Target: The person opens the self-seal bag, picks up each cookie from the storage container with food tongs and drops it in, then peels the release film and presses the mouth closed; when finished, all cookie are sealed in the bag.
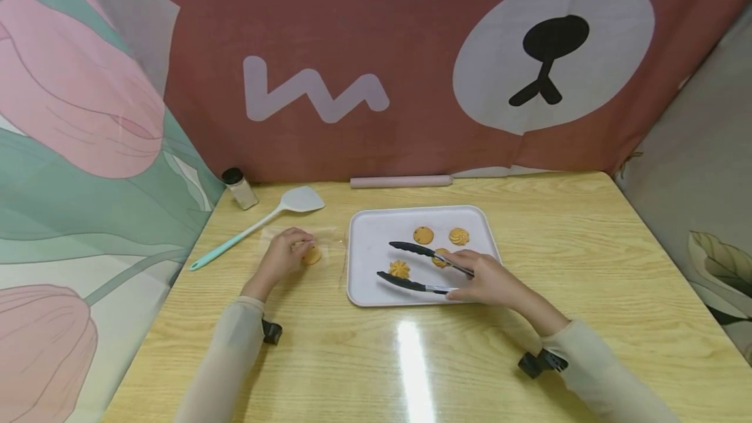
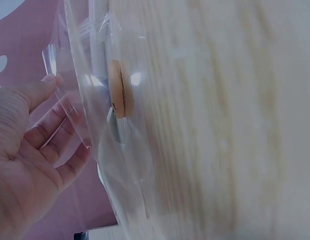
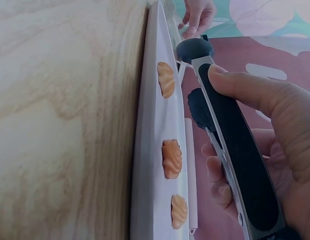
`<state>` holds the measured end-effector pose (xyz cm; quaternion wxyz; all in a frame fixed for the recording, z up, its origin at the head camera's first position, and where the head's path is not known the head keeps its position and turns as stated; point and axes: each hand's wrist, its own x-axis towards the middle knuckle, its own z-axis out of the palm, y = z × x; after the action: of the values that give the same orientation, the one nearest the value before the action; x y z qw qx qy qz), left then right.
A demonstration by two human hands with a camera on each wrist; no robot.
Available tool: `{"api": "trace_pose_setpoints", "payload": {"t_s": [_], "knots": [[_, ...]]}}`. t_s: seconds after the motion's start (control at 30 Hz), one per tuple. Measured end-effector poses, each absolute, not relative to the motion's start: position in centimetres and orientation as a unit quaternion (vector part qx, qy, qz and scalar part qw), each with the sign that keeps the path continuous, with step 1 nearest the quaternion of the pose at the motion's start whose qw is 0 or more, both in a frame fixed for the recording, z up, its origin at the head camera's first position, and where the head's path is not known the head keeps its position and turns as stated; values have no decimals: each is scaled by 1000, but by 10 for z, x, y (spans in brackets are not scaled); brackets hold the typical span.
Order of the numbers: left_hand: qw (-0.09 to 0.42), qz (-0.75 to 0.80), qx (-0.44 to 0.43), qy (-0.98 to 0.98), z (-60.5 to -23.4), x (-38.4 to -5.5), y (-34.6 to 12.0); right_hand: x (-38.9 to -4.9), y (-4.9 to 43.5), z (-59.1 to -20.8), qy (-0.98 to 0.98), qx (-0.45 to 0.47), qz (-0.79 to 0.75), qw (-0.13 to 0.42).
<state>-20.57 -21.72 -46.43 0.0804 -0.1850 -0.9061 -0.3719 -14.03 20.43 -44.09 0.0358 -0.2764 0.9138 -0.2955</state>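
My left hand (image 1: pixel 281 257) pinches the edge of a clear plastic bag (image 2: pixel 77 60) on the table left of the tray. Inside the bag lies one round cookie (image 1: pixel 313 255), seen edge-on through the film in the left wrist view. My right hand (image 1: pixel 492 279) grips kitchen tongs (image 1: pixel 414 249) with black tips, its thumb along one arm. The tongs' arms are spread apart above a white tray (image 1: pixel 371 232). On the tray are a star-shaped cookie (image 1: pixel 399 269), a round flat cookie (image 1: pixel 423 235), a swirled cookie (image 1: pixel 459 236) and another cookie (image 1: pixel 439 257) partly hidden behind the tongs.
A spatula (image 1: pixel 302 200) with a turquoise handle lies behind the left hand. Near the back left corner stands a black-capped jar (image 1: pixel 241 189). A pink roll (image 1: pixel 401 181) lies along the table's back edge, before a printed cloth (image 1: pixel 411 83).
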Motion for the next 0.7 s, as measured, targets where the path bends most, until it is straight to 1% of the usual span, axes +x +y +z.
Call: {"api": "trace_pose_setpoints", "payload": {"t_s": [0.7], "knots": [[90, -362, -188, -909, -464, -204, -222, -133, 210, -444, 923, -271, -270, 46]]}}
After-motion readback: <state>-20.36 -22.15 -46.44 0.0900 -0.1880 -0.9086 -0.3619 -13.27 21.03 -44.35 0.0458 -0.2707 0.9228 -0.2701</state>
